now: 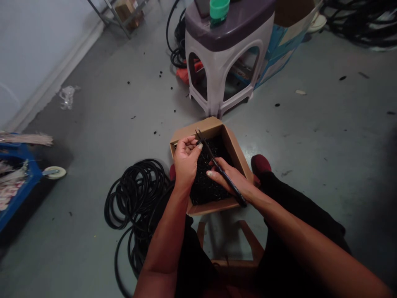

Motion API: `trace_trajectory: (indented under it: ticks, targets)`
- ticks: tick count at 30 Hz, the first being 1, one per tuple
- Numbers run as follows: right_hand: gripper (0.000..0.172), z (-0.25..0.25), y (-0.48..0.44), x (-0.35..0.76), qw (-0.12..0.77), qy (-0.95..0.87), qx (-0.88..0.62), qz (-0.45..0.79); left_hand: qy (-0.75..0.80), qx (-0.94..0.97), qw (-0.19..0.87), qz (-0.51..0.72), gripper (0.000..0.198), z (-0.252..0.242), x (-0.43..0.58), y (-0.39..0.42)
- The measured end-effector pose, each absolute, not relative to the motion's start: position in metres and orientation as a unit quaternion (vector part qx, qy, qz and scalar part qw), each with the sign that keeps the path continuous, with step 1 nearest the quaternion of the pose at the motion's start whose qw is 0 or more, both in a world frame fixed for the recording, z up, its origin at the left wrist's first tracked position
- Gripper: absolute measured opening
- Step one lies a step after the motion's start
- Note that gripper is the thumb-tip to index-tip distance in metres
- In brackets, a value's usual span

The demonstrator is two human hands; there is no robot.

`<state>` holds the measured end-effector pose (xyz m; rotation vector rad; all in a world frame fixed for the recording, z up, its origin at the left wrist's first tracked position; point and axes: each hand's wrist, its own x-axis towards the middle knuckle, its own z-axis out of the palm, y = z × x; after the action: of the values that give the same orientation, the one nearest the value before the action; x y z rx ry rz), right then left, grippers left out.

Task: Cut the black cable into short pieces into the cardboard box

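My left hand [186, 159] is curled above the near-left part of a cardboard box [211, 129] and pinches a thin black cable [186, 144] between its fingers. My right hand [231, 178] grips a pair of long black scissors [220, 167], whose blades reach up and left across the box to the cable by my left fingers. Short black cable pieces [206, 182] fill the box beneath both hands. A large coil of black cable [136, 198] lies on the floor to the left of the box.
A purple and white plastic stool [229, 54] stands beyond the box, with a green cup [219, 9] on top. Black cable [178, 51] lies behind the stool. A blue wheeled cart [21, 182] sits at the left. Small black scraps dot the grey floor [297, 128].
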<state>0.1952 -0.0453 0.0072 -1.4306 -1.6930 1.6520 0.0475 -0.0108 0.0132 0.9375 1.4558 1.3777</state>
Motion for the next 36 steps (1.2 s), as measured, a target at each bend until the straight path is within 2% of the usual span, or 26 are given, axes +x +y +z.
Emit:
trace_trajectory:
  ticks: [10,26,36]
  targets:
    - [0.046,0.0094,-0.0445,0.1957,0.19,-0.605,-0.51,0.581,0.593,0.409,0.443,0.534,0.026,0.0124,0.0486,-0.0133]
    - [0.02,0.012,-0.0444,0.1897,0.186,-0.613,-0.546,0.54,0.599,0.405,0.439,0.533,0.025,0.0106,0.05,-0.0124]
    - [0.015,0.0134,-0.0437,0.1872,0.194,-0.606,-0.552,0.539,0.597,0.397,0.442,0.539,0.02,0.0073,0.0487,-0.0116]
